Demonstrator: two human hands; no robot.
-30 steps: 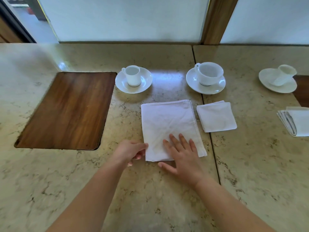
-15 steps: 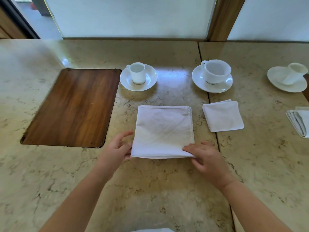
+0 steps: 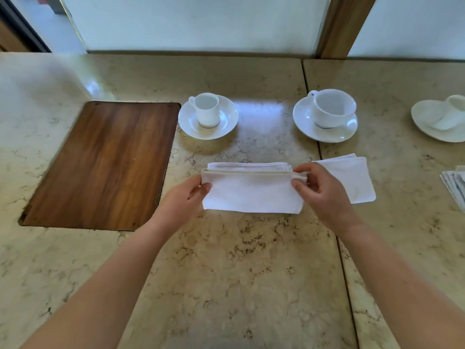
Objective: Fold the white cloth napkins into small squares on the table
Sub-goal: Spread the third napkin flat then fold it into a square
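Head view of a marble table with a napkin partly folded. The white cloth napkin lies near the table's middle as a wide, short band, its near half doubled over toward the far edge, where several stacked hems show. The left hand pinches the napkin's upper left corner between thumb and curled fingers. The right hand pinches the upper right corner in the same way, thumb on the near face and fingers curled behind the hem. Both forearms reach in from the lower edge of the view.

Just beside the right hand, and partly hidden behind it, a folded napkin lies as a small square across the seam between two table slabs. At the far right edge a stack of folded cloths is cut off by the frame.

Beyond the working napkin stand a small cup on a saucer and, to its right, a wide cup on a second saucer. A third saucer at the far right carries a cup that appears tipped on its side, though the blur there makes this uncertain. A wooden inlay with rounded corners is set into the table to the left of the hands, well apart from the napkin
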